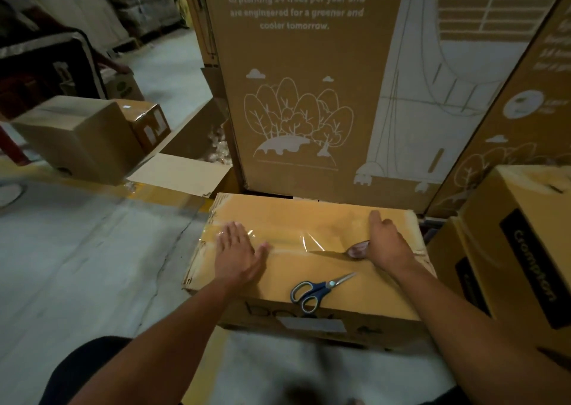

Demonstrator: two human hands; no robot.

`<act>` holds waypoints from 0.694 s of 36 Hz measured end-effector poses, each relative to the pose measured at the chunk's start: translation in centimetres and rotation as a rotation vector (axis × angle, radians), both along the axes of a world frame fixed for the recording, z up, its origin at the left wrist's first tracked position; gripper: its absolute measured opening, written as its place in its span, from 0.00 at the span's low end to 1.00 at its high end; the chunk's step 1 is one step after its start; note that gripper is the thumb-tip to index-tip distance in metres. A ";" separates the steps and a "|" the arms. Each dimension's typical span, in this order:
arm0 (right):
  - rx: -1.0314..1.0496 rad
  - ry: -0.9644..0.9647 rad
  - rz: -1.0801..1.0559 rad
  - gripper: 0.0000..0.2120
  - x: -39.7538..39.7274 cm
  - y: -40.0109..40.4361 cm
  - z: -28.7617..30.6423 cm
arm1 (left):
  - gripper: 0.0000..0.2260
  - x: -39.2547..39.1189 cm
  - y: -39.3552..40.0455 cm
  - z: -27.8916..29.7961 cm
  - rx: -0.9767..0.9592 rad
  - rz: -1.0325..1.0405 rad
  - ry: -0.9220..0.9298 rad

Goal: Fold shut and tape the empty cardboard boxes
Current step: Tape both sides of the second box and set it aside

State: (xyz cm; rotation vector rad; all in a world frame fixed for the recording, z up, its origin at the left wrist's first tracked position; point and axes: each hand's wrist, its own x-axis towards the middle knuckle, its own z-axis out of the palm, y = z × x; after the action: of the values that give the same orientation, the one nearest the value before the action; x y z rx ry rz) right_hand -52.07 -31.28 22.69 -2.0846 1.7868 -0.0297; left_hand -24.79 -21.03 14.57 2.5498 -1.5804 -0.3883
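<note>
A closed cardboard box (309, 219) stands on the floor in front of me. A strip of clear tape (296, 244) runs along its centre seam. My left hand (238, 250) lies flat on the tape at the left end, fingers straight. My right hand (384, 241) holds a tape roll (358, 249) against the box top at the right end, fingers curled round it. Blue-handled scissors (321, 288) lie on the near flap of the box.
Tall printed cartons (309, 95) stand right behind the box. A stack of brown boxes (525, 250) sits at the right. To the left lie a closed box (80, 139), an open carton flap (182, 173) and grey concrete floor (92, 265).
</note>
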 end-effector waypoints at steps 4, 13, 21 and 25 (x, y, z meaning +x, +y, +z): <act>-0.025 0.028 0.061 0.35 2.0 0.8 -0.1 | 0.42 -3.5 -0.5 0.2 0.007 -0.272 -0.007; -0.089 0.148 0.079 0.32 2.2 0.4 0.0 | 0.41 -6.0 -2.0 -0.5 0.032 -0.461 -0.023; -0.162 0.260 -0.027 0.31 -4.0 -1.5 0.6 | 0.37 -5.5 -2.1 -1.1 0.013 -0.458 -0.028; -0.290 0.453 0.001 0.34 -5.0 -0.6 0.2 | 0.36 -5.2 -1.8 -1.2 0.001 -0.461 -0.016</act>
State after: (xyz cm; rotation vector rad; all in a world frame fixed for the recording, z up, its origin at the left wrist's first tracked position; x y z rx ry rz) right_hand -57.05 -31.92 22.90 -2.4451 2.1474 0.2134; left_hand -29.97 -22.78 13.42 2.1714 -2.1683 -0.4077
